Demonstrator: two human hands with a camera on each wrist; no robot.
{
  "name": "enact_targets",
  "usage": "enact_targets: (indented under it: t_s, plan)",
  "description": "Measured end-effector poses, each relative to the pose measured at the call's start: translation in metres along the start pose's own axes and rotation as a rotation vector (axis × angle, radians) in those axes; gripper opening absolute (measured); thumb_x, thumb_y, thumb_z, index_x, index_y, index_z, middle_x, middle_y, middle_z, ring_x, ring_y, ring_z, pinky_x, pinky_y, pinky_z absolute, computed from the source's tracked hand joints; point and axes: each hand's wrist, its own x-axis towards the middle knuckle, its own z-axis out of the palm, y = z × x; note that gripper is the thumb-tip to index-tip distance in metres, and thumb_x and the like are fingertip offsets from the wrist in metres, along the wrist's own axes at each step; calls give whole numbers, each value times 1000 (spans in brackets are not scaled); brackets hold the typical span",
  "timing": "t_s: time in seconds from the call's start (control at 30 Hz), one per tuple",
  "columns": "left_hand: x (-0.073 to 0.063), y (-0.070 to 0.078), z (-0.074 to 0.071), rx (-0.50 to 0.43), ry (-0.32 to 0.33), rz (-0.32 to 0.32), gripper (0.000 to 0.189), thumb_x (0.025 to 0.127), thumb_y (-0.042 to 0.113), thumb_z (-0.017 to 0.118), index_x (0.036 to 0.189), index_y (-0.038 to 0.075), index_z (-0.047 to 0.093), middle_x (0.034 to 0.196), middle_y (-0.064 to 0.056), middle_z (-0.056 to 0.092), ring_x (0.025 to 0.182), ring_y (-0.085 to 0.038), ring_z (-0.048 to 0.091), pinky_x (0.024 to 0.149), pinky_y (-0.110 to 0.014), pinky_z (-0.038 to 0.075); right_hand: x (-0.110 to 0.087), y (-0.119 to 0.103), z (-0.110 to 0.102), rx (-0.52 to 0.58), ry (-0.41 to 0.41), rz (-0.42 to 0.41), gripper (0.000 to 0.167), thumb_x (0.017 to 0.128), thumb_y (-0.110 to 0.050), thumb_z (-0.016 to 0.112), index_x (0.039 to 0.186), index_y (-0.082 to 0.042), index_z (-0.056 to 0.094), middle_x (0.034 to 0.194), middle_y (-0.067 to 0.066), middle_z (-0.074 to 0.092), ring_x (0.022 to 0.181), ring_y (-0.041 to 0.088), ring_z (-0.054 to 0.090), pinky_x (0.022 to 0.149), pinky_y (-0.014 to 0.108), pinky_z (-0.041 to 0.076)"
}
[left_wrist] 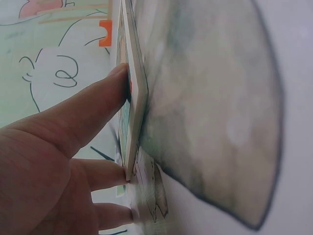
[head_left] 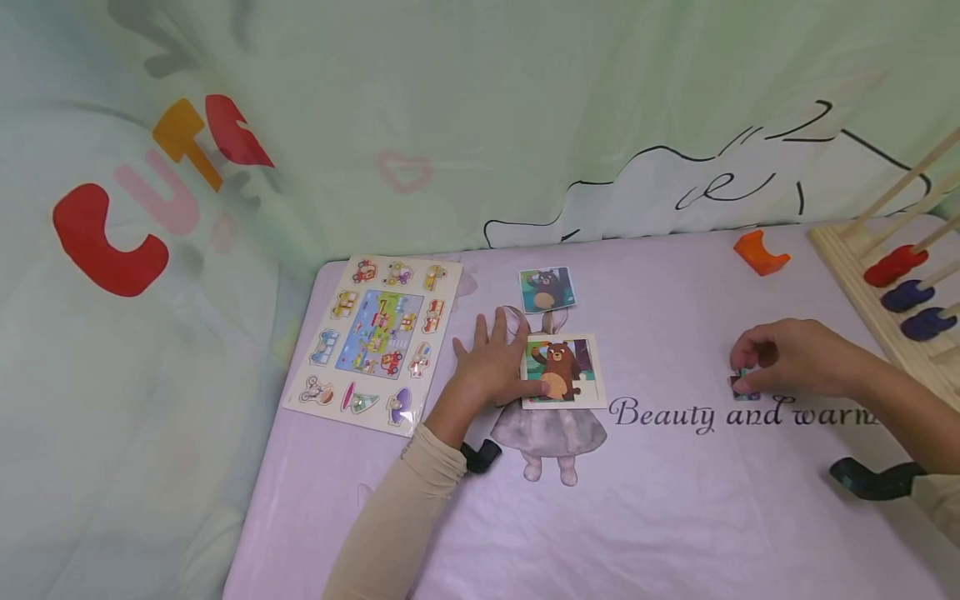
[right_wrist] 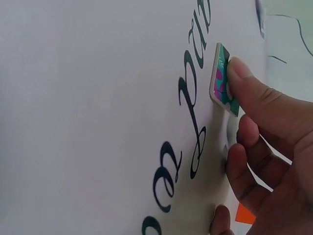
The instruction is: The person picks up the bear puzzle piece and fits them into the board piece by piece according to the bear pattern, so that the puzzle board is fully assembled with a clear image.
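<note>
A small square bear jigsaw puzzle (head_left: 587,367) in a pale wooden tray lies on the table, its lower right part lacking a piece. My left hand (head_left: 486,368) lies at its left side with spread, straight fingers; the thumb (left_wrist: 98,105) rests on the puzzle's face. Farther right, my right hand (head_left: 798,360) pinches a jigsaw piece (right_wrist: 222,83) with green and purple print, just over the lettering on the cloth. A square bear picture card (head_left: 547,290) lies behind the puzzle.
At the left lies a vehicle puzzle board (head_left: 446,329). An orange plastic block (head_left: 762,252) sits at the back right, beside a wooden rack (head_left: 847,271) with red and blue pieces on its rods. The table's cloth (head_left: 675,500) is pale and printed.
</note>
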Motion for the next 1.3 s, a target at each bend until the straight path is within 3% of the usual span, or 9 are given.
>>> enact_targets:
  t_s: [0.43,0.67,0.97,1.2,1.3]
  plan:
    - [2,0,1,11,3,-1,107,85,68,69,165,22,16,173,-16,3,159,-43,3,116,-76,19,-6,-7,-1,103,28,-56,28,81,-42,84,90,-21,70,75,-3,61,76,12,54,64,24,42]
    - [1,0,0,7,-1,-3,107,85,68,69,165,22,15,173,-16,3,159,-43,3,116,-76,18,-4,-23,-1,192,-26,-68,27,83,-38,83,94,-18,69,78,-3,65,71,14,60,64,23,49]
    - [1,0,0,4,-2,-7,106,85,68,69,165,22,16,173,-15,2,159,-42,2,116,-76,17,2,-44,2,227,-30,-125,23,87,-33,81,98,-17,68,82,-4,66,77,14,61,69,22,48]
    - [1,1,0,7,3,-2,107,85,68,70,165,22,17,173,-16,3,159,-43,3,116,-76,18,6,-62,4,302,-52,-201,15,88,-16,79,99,-17,68,87,-1,67,82,15,62,75,23,49]
    - [1,1,0,5,2,-1,106,85,68,69,165,22,17,173,-16,3,159,-43,3,116,-76,18,9,-68,7,320,-65,-197,15,89,-14,78,101,-17,69,91,0,69,85,16,63,78,22,51]
